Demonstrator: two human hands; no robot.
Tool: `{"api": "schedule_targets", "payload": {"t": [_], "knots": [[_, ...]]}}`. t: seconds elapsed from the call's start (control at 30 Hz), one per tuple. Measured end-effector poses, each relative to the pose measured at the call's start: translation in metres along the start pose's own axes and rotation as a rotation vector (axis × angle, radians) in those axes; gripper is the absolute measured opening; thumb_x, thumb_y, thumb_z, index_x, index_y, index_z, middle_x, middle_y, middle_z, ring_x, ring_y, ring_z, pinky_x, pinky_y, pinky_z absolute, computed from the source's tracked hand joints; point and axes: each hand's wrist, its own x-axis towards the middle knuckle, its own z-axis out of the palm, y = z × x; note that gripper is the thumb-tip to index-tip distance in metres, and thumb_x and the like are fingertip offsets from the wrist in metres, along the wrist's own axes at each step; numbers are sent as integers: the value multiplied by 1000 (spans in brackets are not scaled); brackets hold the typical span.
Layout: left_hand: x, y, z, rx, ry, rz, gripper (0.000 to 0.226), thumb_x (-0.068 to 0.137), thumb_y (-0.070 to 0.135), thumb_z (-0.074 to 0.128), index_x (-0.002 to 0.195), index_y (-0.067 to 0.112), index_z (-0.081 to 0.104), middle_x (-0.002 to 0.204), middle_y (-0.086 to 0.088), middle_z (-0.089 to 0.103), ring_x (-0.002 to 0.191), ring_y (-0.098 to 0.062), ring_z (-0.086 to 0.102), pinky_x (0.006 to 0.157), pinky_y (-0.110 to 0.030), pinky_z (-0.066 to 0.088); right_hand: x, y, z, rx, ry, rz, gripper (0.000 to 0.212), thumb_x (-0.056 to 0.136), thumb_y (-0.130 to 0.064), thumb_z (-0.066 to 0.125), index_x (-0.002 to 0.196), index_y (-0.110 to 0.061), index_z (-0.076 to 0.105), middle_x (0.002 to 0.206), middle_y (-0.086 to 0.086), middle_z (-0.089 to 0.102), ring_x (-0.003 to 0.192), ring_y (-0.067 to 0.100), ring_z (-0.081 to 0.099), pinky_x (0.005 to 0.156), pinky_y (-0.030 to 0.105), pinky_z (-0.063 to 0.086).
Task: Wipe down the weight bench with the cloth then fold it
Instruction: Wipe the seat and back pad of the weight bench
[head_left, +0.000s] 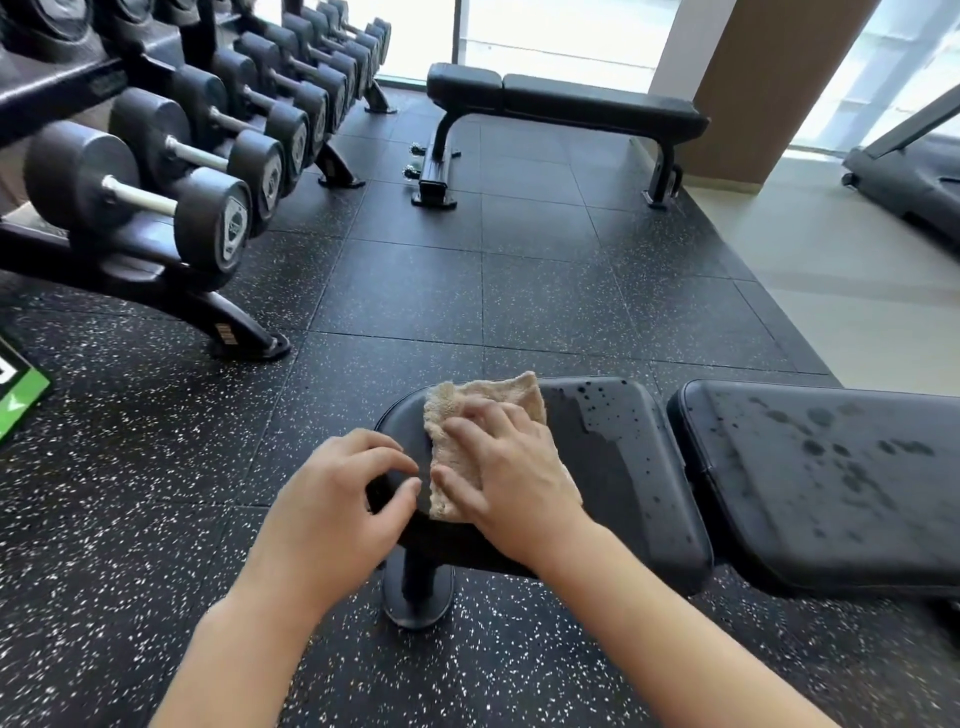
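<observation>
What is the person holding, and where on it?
The right hand presses flat on the middle of the tan cloth, pinning it to the bench seat pad. The left hand holds nothing.

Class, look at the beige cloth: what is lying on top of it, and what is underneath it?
The right hand presses flat on the beige terry cloth. Beneath lies the black padded bench seat; whether the covered patch is wet cannot be seen.
</observation>
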Motion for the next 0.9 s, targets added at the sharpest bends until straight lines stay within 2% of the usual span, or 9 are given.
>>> {"api": "schedule_targets", "payload": {"t": [0.13, 0.23, 0.33, 0.43, 0.5, 0.6, 0.67, 0.73, 0.9], "knots": [[2, 1, 2, -27, -2, -14, 13, 85, 42, 65, 92, 36, 75, 102, 26, 63, 102, -4, 61, 91, -35, 54, 3, 10, -3, 65, 14, -6, 34, 89, -58, 59, 111, -34, 68, 120, -15, 55, 115, 16, 49, 88, 45, 45], [1, 0, 6, -59, -31, -19, 7, 87, 40, 70, 90, 37, 75, 102, 26, 64, 102, -5, 61, 91, -35, 53, -13, 14, -9, 166, 37, -61, 22, 91, -49, 65, 99, -29, 74, 106, -15, 57, 103, 14, 50, 87, 41, 46], [2, -5, 6, -83, -36, -35, 7, 88, 30, 78, 89, 37, 75, 103, 27, 64, 104, -4, 60, 92, -34, 52, -31, 19, -17, 224, -11, -76, 27, 92, -51, 64, 106, -31, 75, 111, -16, 57, 109, 11, 50, 95, 36, 46], [6, -6, 7, -97, -22, -33, 8, 87, 29, 78, 89, 37, 75, 103, 28, 64, 105, -3, 59, 92, -30, 51, -29, 21, -15, 95, -10, -67, 43, 92, -62, 57, 123, -35, 68, 128, -20, 52, 122, 9, 47, 103, 38, 41], [8, -6, 10, -105, -22, -18, 7, 88, 30, 77, 90, 36, 75, 101, 27, 64, 105, -4, 58, 94, -27, 49, -16, 20, -8, 75, 42, -56, 39, 90, -63, 61, 116, -35, 70, 122, -20, 54, 116, 11, 49, 99, 41, 42], [11, -8, 11, -95, -39, -4, 8, 87, 40, 70, 90, 36, 76, 100, 27, 64, 107, -5, 56, 94, -20, 44, 14, 25, 5, 130, 151, -46, 27, 86, -57, 73, 97, -32, 74, 99, -18, 57, 96, 14, 51, 87, 40, 45], [12, -9, 10, -105, -56, -5, 12, 85, 42, 67, 90, 35, 77, 100, 26, 64, 107, -5, 56, 94, -13, 40, 32, 28, 12, 141, 189, -31, 27, 84, -56, 76, 94, -31, 75, 93, -16, 58, 90, 15, 51, 84, 36, 47], [12, -10, 9, -115, -62, -2, 7, 86, 37, 71, 90, 34, 77, 99, 26, 65, 106, -5, 56, 93, -8, 36, 46, 28, 15, 131, 189, -5, 28, 83, -57, 76, 96, -32, 77, 91, -15, 58, 89, 13, 51, 82, 33, 47], [12, -14, 9, -121, -44, -20, 5, 88, 30, 77, 90, 34, 76, 99, 26, 66, 104, -6, 58, 93, -17, 42, 40, 23, 7, 113, 124, -24, 26, 89, -52, 69, 97, -28, 73, 89, -11, 55, 88, 12, 46, 91, 37, 44]]}}
